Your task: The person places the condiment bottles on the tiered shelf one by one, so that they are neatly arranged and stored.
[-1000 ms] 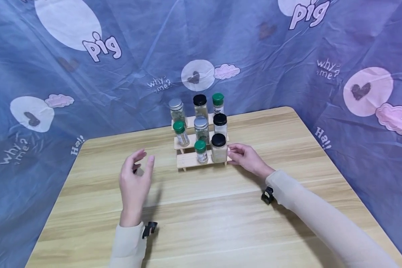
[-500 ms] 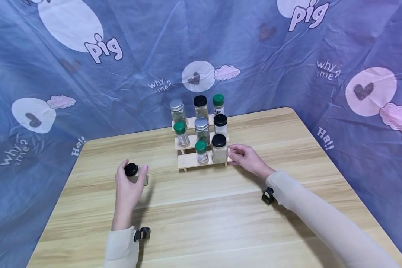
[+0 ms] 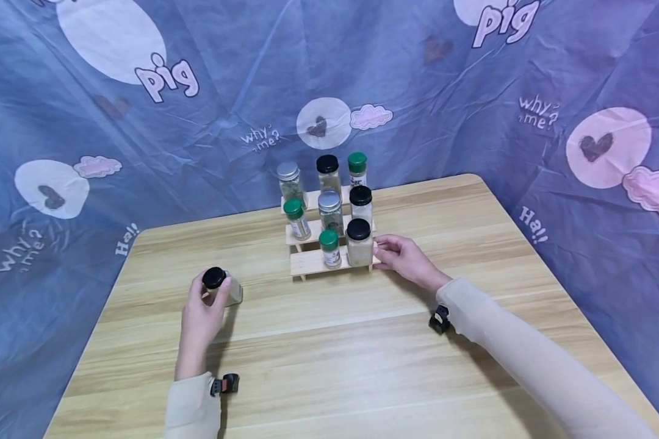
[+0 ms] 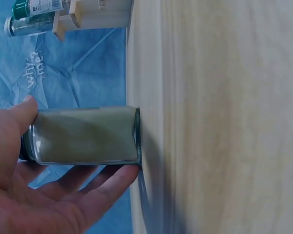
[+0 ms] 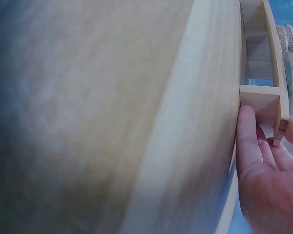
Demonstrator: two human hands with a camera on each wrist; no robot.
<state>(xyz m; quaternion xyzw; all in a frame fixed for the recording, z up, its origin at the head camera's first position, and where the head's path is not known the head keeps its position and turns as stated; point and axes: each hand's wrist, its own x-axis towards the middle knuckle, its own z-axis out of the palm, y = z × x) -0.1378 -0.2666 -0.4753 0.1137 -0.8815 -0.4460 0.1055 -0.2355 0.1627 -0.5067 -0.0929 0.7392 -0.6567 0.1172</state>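
Observation:
In the head view my left hand (image 3: 202, 314) grips a glass spice jar (image 3: 233, 292) with a black lid, upright on the table at the left. The left wrist view shows the thumb on one side of the jar (image 4: 88, 136) and the fingers along the other; its contents are pale greenish-tan. My right hand (image 3: 406, 262) holds the right end of a three-tier wooden spice rack (image 3: 306, 263) by its lowest shelf. Up close in the right wrist view, the thumb lies at the shelf edge (image 5: 282, 114) and the fingers reach beneath, against the leg.
Several spice jars stand on the rack, among them a black-lidded jar (image 3: 359, 247), a green-capped jar (image 3: 331, 253) and a silver-lidded jar (image 3: 331, 213). The lowest shelf's left part is bare. A blue printed cloth (image 3: 225, 73) hangs behind the wooden table (image 3: 329, 366).
My left hand has come lower and a little left, and its thumb and fingers have closed round the black-lidded jar. My right hand and the rack have stayed put.

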